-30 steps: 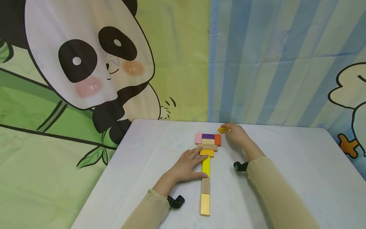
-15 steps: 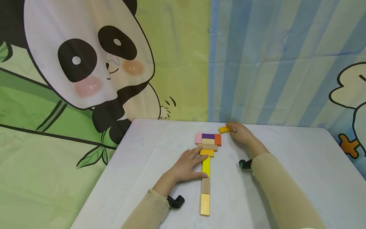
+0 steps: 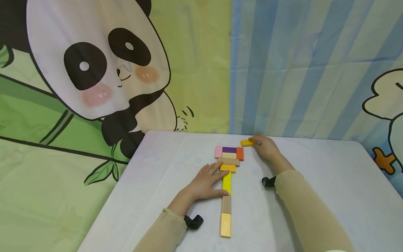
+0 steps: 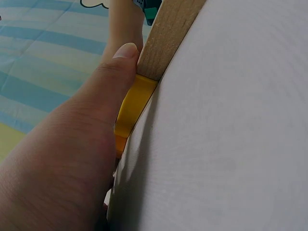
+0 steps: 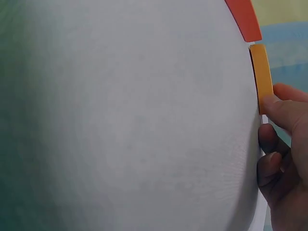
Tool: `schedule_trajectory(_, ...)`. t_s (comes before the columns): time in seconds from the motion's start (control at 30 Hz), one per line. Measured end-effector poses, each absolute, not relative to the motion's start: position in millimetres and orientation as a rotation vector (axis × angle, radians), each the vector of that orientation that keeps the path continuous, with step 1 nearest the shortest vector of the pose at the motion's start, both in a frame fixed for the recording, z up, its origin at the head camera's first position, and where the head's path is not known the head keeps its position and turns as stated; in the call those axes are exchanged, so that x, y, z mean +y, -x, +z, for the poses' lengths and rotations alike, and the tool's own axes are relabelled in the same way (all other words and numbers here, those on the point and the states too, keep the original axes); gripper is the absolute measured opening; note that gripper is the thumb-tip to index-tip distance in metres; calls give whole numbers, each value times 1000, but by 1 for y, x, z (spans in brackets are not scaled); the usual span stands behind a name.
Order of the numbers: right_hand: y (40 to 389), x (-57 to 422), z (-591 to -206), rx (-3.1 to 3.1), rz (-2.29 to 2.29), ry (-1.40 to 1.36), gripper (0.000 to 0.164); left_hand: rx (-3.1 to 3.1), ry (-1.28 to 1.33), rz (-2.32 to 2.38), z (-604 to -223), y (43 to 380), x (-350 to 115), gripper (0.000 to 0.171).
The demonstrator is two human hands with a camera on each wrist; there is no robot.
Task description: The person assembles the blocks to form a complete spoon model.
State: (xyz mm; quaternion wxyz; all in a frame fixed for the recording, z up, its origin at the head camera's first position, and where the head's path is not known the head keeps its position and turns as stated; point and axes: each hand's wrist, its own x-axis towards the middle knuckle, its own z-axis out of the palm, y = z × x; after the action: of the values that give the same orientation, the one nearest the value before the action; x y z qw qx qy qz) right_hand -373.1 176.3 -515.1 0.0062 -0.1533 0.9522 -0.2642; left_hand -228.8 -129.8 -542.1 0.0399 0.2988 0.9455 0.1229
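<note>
In the head view my right hand [image 3: 266,147] pinches the right end of an orange-yellow block [image 3: 247,143] near the table's far edge. The right wrist view shows thumb and finger on that block [image 5: 261,77], whose other end lies close to a red-orange block [image 5: 246,20]. My left hand [image 3: 201,182] rests with spread fingers along a bright yellow block [image 3: 226,182]; its thumb is at the near end and a fingertip at the far end. Beyond this lie an orange-yellow block [image 3: 230,169] and a wider tan block [image 3: 232,162].
Past the tan block, a pink block [image 3: 218,152], a purple block [image 3: 229,150], a pale wood block [image 3: 229,155] and a red-orange block [image 3: 240,154] lie together. Toward me the column continues with a tan block [image 3: 226,204] and a gold block [image 3: 225,225] on the white table [image 3: 151,196].
My right hand has slid slightly right along the orange-yellow block, which now lies more level and shows more of its length. The left hand and the column have stayed put.
</note>
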Motion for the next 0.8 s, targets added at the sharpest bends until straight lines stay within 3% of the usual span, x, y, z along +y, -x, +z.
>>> schedule_trajectory(0.8,363,126,-513,2797,-1183,237,29,2886,-897,388,-540,228,-129,84)
